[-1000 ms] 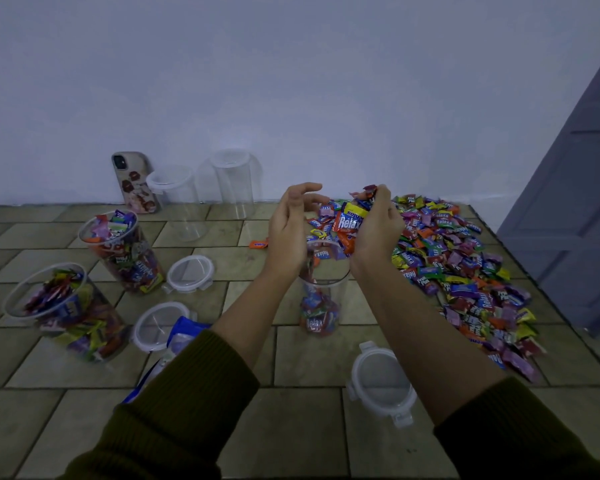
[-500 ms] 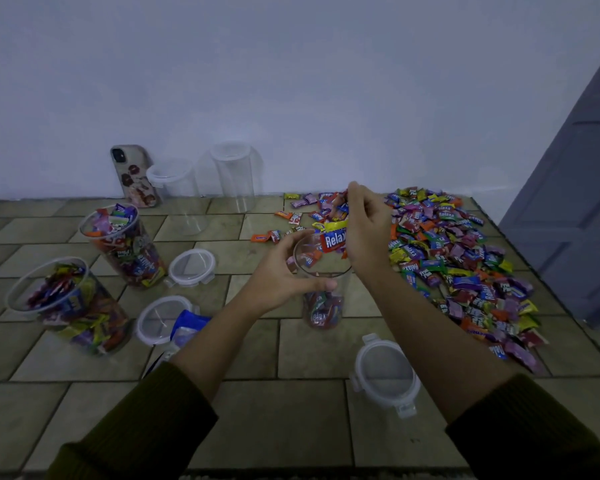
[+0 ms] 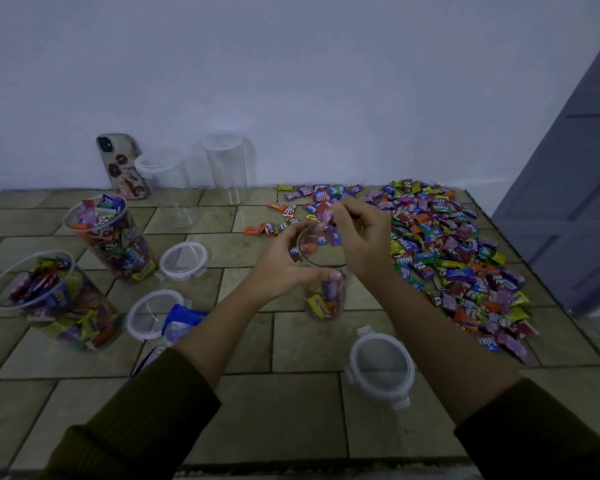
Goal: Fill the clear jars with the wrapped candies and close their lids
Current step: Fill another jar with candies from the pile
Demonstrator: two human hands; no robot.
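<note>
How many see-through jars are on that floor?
5. Near-left full jar; second full jar behind it; short empty jar and tall empty jar by the wall; partly filled jar in the middle, gripped by the left hand. None seems hidden.

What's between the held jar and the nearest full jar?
A loose lid, lying flat past the left hand gripping the jar; head view shows it.

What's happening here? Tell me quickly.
A person is filling a clear jar on the tiled floor. The left hand grips it near the rim while the right hand pinches a few wrapped candies over its mouth. Only its bottom holds candies so far. Two full jars stand at the left, lids off; three lids lie on the floor. Two empty jars wait by the wall, and a big candy pile lies at the right.
</note>
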